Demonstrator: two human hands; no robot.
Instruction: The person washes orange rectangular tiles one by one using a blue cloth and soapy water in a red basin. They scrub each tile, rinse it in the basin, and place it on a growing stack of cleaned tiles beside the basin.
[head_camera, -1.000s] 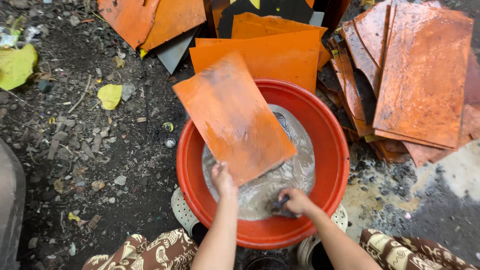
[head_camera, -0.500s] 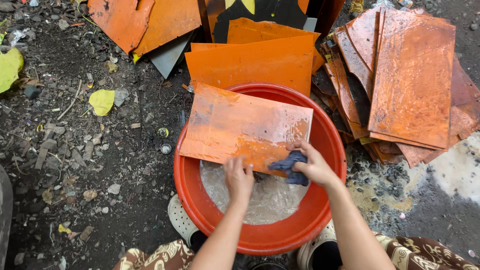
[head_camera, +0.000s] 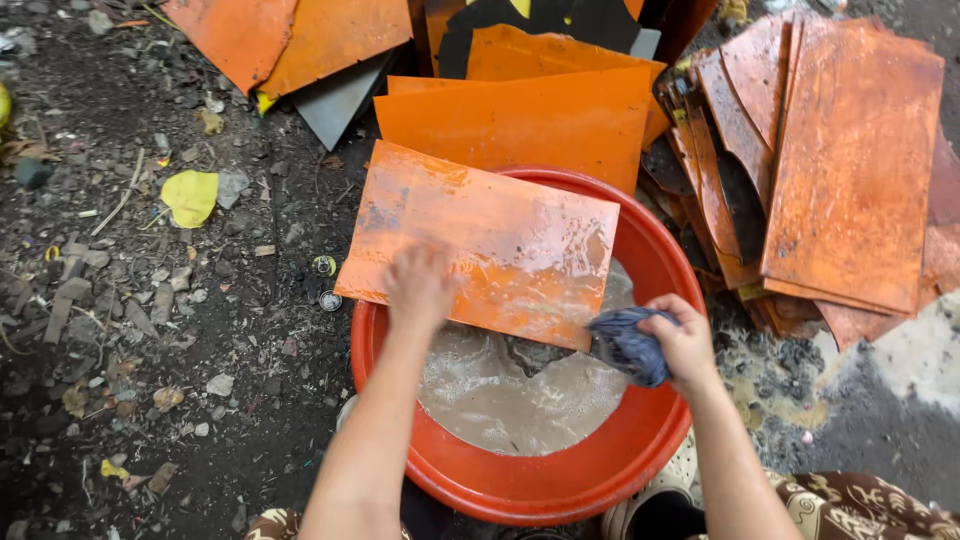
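One wet orange sheet (head_camera: 480, 245) lies across the far rim of a red plastic basin (head_camera: 640, 440) that holds murky, foamy water (head_camera: 510, 395). The left hand (head_camera: 420, 285) presses flat on the sheet's near edge, fingers together, while the right hand (head_camera: 685, 340) has its fingers clamped on a dark blue rag (head_camera: 625, 345) at the sheet's lower right corner. More orange sheets (head_camera: 850, 160) are stacked on the gritty ground (head_camera: 150, 330) beyond and to the right of the basin.
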